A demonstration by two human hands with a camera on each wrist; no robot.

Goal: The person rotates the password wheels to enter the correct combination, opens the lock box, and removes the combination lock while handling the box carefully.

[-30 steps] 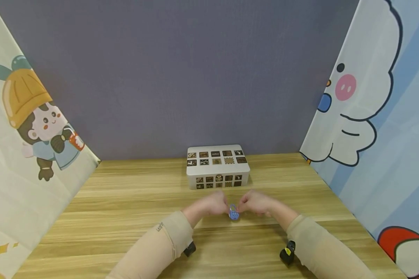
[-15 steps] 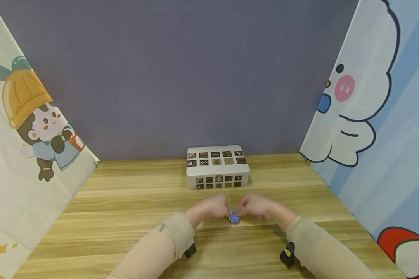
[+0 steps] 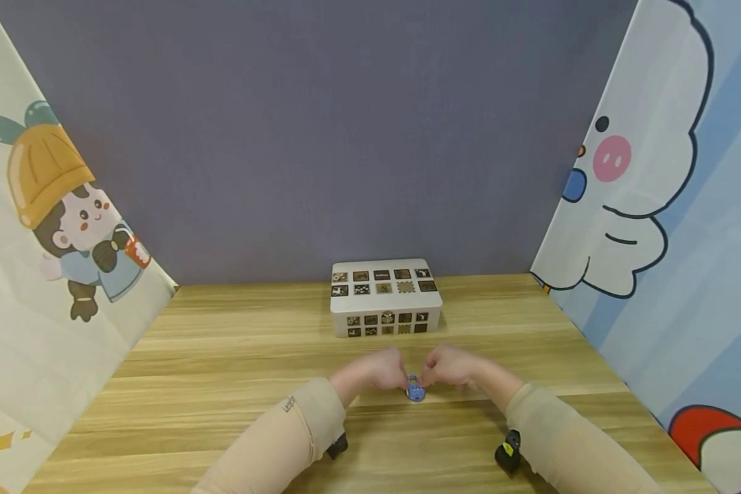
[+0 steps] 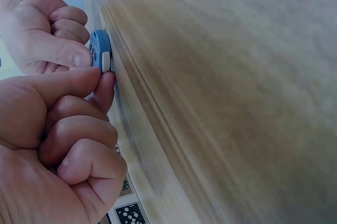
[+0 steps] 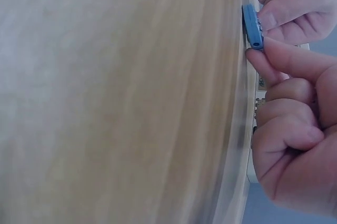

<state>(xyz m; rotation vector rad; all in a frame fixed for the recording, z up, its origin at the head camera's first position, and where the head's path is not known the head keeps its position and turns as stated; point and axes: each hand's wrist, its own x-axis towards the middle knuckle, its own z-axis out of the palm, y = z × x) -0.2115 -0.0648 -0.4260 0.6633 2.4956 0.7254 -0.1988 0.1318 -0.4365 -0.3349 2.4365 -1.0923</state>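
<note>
A small blue combination padlock (image 3: 416,392) is held just over the wooden table between my two hands, its shackle pointing away from me in the head view. My left hand (image 3: 387,369) pinches its left side between thumb and index finger, the other fingers curled in. From the opposite side, my right hand (image 3: 447,366) pinches it the same way. In the left wrist view the padlock (image 4: 100,50) shows its edge with a white piece on the side. Its dial face is partly covered by a thumb in the right wrist view, where the padlock (image 5: 253,28) appears edge-on.
Behind the hands stands a white rectangular box (image 3: 385,300) with dark square pictures and a metal clasp in front. The wooden table (image 3: 222,343) ends at a grey back panel (image 3: 346,137). Printed cartoon sheets (image 3: 630,171) hang at both sides.
The padlock has come slightly toward me, with both hands following a little. Both hands keep their pinch. The box stays where it was.
</note>
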